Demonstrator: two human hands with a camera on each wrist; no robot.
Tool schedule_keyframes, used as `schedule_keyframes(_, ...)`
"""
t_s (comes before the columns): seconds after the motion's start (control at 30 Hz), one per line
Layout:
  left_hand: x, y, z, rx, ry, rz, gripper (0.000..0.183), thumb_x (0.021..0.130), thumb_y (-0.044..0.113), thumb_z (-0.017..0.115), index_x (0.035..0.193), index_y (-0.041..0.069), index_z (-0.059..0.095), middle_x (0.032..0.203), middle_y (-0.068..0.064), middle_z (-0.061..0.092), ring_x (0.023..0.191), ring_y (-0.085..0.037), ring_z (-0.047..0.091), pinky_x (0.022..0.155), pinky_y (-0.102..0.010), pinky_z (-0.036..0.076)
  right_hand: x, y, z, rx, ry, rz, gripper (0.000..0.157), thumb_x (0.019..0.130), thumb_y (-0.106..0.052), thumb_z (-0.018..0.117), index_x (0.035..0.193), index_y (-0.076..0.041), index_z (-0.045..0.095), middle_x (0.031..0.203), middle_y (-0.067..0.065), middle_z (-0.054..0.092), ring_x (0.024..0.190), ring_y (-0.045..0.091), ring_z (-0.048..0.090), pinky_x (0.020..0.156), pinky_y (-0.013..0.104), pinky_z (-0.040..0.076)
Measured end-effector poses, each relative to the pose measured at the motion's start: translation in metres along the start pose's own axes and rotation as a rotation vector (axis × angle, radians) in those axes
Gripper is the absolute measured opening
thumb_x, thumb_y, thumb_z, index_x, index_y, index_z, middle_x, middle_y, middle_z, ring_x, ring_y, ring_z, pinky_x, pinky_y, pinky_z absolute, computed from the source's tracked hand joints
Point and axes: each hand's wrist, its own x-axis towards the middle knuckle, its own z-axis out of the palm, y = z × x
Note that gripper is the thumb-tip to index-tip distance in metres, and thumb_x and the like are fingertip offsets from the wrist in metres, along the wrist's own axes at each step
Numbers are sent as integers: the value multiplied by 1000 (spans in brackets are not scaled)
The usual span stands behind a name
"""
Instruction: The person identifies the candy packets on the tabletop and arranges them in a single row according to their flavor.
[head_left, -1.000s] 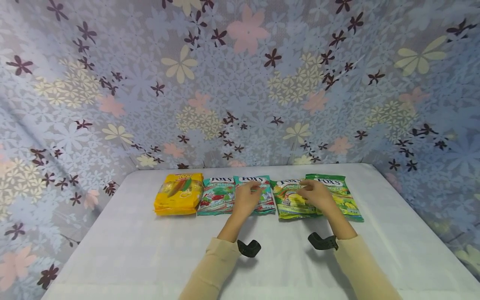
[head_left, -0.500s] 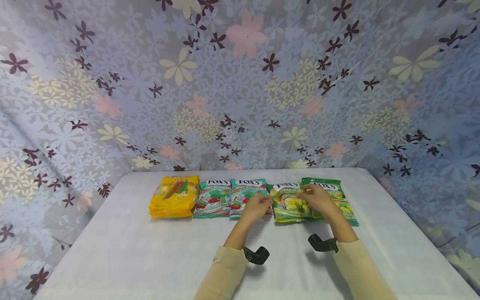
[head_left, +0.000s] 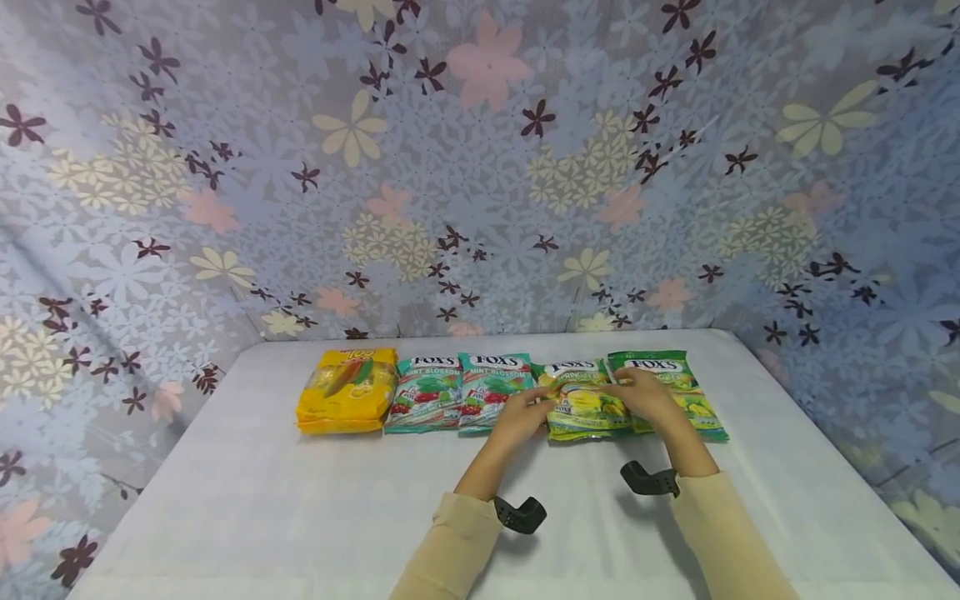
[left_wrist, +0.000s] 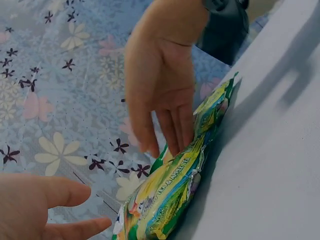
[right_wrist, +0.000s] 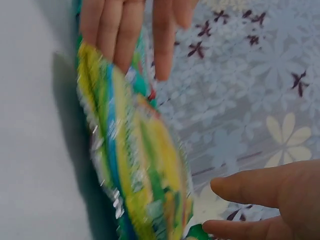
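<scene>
In the head view, a yellow-green FOX'S candy bag (head_left: 583, 410) lies between my two hands. My left hand (head_left: 523, 417) is at its left edge, fingers extended. At its right side, my right hand (head_left: 651, 397) reaches over the top with straight fingers, near a second green FOX'S bag (head_left: 696, 390) that it partly covers. The left wrist view has the right hand's fingertips on or just over the bag (left_wrist: 167, 192); contact is hard to tell. Thumb and finger of each hand stand apart in the wrist views, with no bag pinched between them.
Left of my hands lie two teal FOX'S mint bags (head_left: 491, 387), side by side, then a plump yellow candy bag (head_left: 347, 396). All rest in a row on a white-covered table (head_left: 300, 517). A floral cloth (head_left: 480, 208) hangs behind.
My left hand has moved right, from over the second teal bag to the left edge of the yellow-green bag. The right hand has stayed near its place, over the green bags.
</scene>
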Motion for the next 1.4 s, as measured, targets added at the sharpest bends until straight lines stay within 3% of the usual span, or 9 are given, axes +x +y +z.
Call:
schedule_keyframes(0.2, 1, -1, -2, -180, -19, -58, 41, 97, 18, 57, 135, 2, 55, 120, -13, 59, 99, -24, 62, 84, -37, 54, 5, 9, 2, 28, 9, 18, 60, 99, -27, 53, 141, 13, 36, 142, 36, 34, 112, 47, 52, 90, 57, 44)
schedule_keyframes(0.4, 2, -4, -5, -245, -47, -106, 41, 99, 17, 54, 137, 1, 52, 123, -13, 57, 105, -26, 61, 87, -37, 53, 8, 13, 7, -6, 38, 12, 59, 99, -28, 53, 137, 15, 41, 136, 36, 41, 117, 50, 46, 93, 58, 42)
schedule_keyframes(0.5, 4, -6, -7, -254, -51, -121, 40, 99, 16, 54, 137, 1, 52, 121, -12, 58, 104, -25, 60, 86, -36, 53, 10, 16, 8, 18, 48, 31, 60, 99, -28, 51, 139, 15, 38, 137, 36, 41, 114, 47, 50, 92, 57, 43)
schedule_keyframes(0.63, 4, -6, -9, -272, -60, -131, 40, 100, 14, 52, 137, -1, 51, 121, -14, 58, 105, -25, 60, 86, -35, 53, 13, 21, 8, 146, 49, 51, 60, 99, -24, 51, 140, 16, 35, 134, 36, 44, 99, 38, 60, 84, 46, 51)
schedule_keyframes(0.8, 3, -6, -11, -286, -75, -147, 39, 101, 16, 51, 136, -1, 51, 124, -15, 57, 109, -27, 58, 87, -39, 52, 16, 26, 7, 244, 54, 66, 52, 98, -20, 53, 134, 17, 43, 120, 32, 54, 92, 29, 61, 74, 33, 55)
schedule_keyframes(0.93, 4, -6, -11, -292, -72, -164, 38, 100, 18, 52, 134, 0, 54, 124, -14, 57, 110, -28, 57, 87, -42, 52, 16, 25, 6, 273, 54, 83, 50, 97, -18, 55, 131, 17, 46, 113, 27, 59, 90, 25, 61, 71, 31, 55)
schedule_keyframes(1.2, 3, -5, -12, -284, -67, -167, 40, 100, 18, 51, 135, -1, 53, 121, -12, 58, 108, -27, 57, 85, -43, 53, 8, 20, 0, 300, -24, 63, 58, 95, -16, 58, 139, 14, 36, 129, 33, 46, 101, 33, 57, 78, 36, 53)
schedule_keyframes(1.4, 2, -3, -12, -269, -62, -161, 41, 100, 19, 51, 135, -2, 52, 122, -13, 58, 109, -28, 57, 85, -43, 53, 6, 18, -5, 323, -77, 50, 55, 96, -17, 58, 139, 10, 35, 96, 14, 54, 80, 19, 54, 73, 35, 51)
